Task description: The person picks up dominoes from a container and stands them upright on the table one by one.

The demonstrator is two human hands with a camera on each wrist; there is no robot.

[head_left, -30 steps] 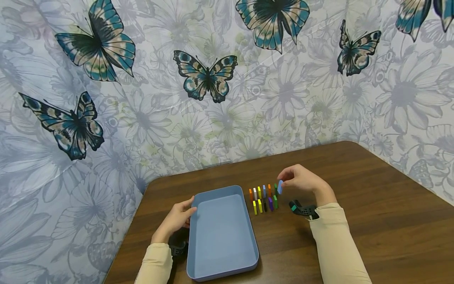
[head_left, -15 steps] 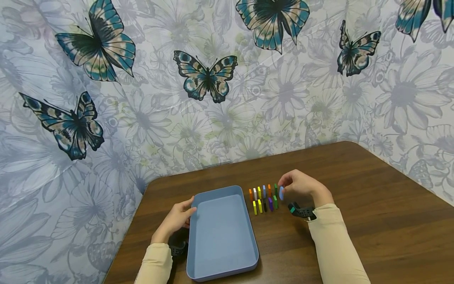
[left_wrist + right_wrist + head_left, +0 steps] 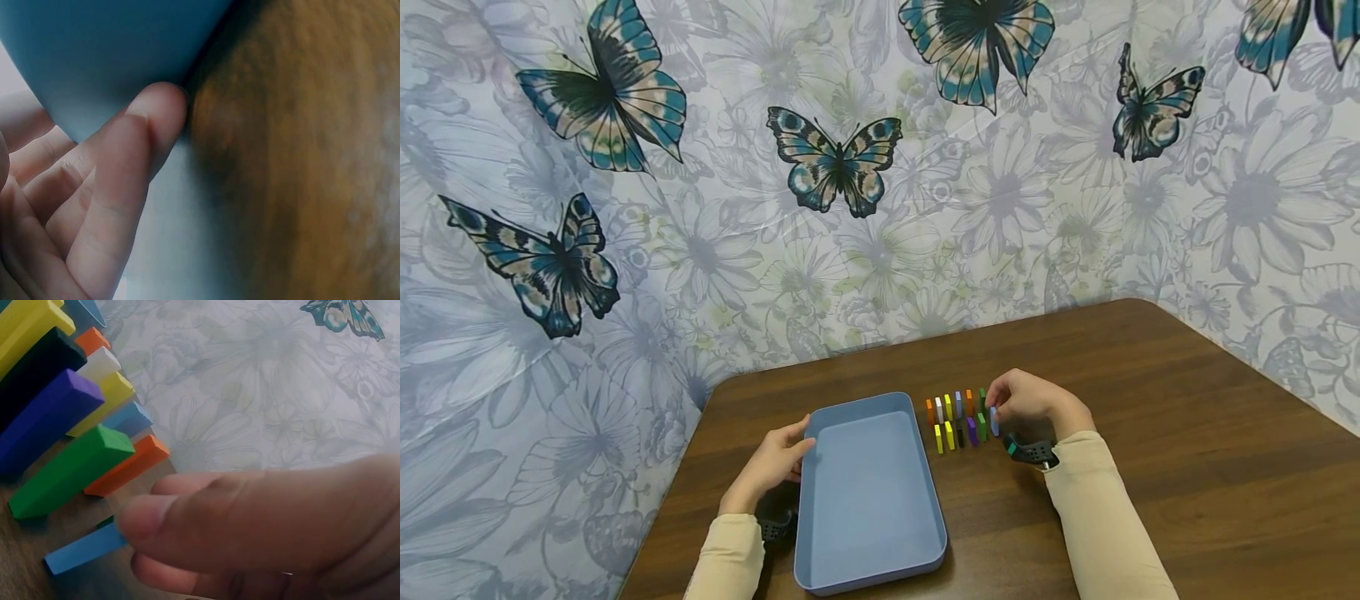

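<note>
My right hand [image 3: 1030, 403] pinches a light blue domino block [image 3: 87, 550] between thumb and fingers, low over the table at the right end of the near row. Close by in that row stand a green domino [image 3: 75, 472], a purple domino [image 3: 53, 419] and a black domino [image 3: 40, 372]. The far row includes an orange domino [image 3: 131, 464] and, partly hidden behind my fingers, a dark green domino [image 3: 982, 398]. My left hand [image 3: 769, 465] grips the left rim of a blue tray [image 3: 931, 475]; its fingers curl against the tray's wall in the left wrist view.
Two yellow dominoes [image 3: 950, 435] stand at the left end of the near row, beside the tray's right wall. The brown wooden table [image 3: 1150, 417] extends to the right. Behind it hangs a butterfly-patterned cloth [image 3: 850, 275].
My right hand has brought the light blue domino down and nearer, from the far row's right end to beside the near row's green domino. My left hand and the tray have stayed put.
</note>
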